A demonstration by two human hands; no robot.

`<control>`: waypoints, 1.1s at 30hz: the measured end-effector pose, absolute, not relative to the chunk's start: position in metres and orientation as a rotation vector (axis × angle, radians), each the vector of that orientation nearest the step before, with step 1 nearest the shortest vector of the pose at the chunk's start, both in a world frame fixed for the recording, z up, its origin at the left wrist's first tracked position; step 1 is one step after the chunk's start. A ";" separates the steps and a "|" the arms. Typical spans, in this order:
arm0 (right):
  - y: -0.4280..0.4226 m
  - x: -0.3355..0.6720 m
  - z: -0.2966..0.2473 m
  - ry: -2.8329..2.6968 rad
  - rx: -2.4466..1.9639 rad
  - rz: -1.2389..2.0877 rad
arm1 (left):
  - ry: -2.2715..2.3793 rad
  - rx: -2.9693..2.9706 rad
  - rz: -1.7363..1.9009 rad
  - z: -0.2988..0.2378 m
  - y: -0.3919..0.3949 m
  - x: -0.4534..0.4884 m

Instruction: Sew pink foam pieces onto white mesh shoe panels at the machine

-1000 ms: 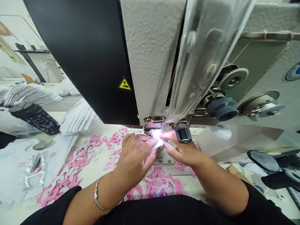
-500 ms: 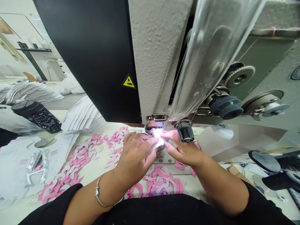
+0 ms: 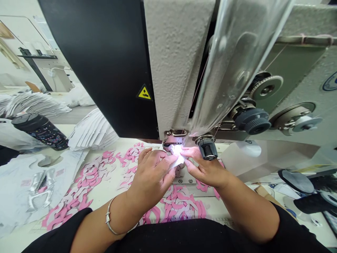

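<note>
Under the head of a grey sewing machine (image 3: pixel 176 70), a small white dotted piece of material (image 3: pixel 179 161) lies in bright lamp light. My left hand (image 3: pixel 155 170) is closed on its left edge, thumb and fingers pinching it. On the other side, my right hand (image 3: pixel 204 168) pinches the right edge of the same piece, close to the needle area. Glare washes out the needle and the far part of the piece. Below my hands, many pink and white curved cut pieces (image 3: pixel 181 203) lie on the table around the machine's base.
More pink pieces (image 3: pixel 89 174) spread to the left. Beyond them are a plastic bag (image 3: pixel 15 189), a black patterned tumbler (image 3: pixel 40 130) and fanned white stacks (image 3: pixel 92 130). Right of the machine's dials (image 3: pixel 252 121) lie a black thread spool (image 3: pixel 313 203) and a dark oval object (image 3: pixel 296 181).
Both hands keep their grip on the white piece at almost the same spot. The view has shifted very slightly; nothing was let go.
</note>
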State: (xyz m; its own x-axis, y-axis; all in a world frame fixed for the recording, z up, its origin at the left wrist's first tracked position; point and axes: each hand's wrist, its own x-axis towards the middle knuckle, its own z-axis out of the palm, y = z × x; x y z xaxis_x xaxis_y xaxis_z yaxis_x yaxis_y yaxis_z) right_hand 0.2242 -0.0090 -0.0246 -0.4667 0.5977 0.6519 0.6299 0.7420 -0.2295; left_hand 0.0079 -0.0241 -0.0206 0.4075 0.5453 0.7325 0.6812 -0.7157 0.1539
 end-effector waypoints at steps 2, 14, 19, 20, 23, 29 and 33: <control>-0.009 0.225 -0.025 -2.200 -0.926 -0.072 | -1.099 -2.493 -1.190 -0.021 -0.024 0.008; -0.007 0.224 -0.029 -2.183 -0.945 -0.133 | -1.119 -2.483 -1.169 -0.020 -0.024 0.008; -0.008 0.223 -0.028 -2.182 -0.923 -0.141 | -1.121 -2.455 -1.142 -0.021 -0.024 0.009; -0.009 0.223 -0.028 -2.183 -0.926 -0.143 | -1.123 -2.444 -1.135 -0.021 -0.025 0.010; -0.010 0.222 -0.027 -2.187 -0.939 -0.154 | -1.132 -2.422 -1.111 -0.020 -0.027 0.010; -0.011 0.219 -0.027 -2.179 -0.911 -0.226 | -1.159 -2.418 -1.069 -0.017 -0.031 0.011; -0.012 0.219 -0.027 -2.196 -0.930 -0.243 | -1.157 -2.405 -1.060 -0.017 -0.032 0.011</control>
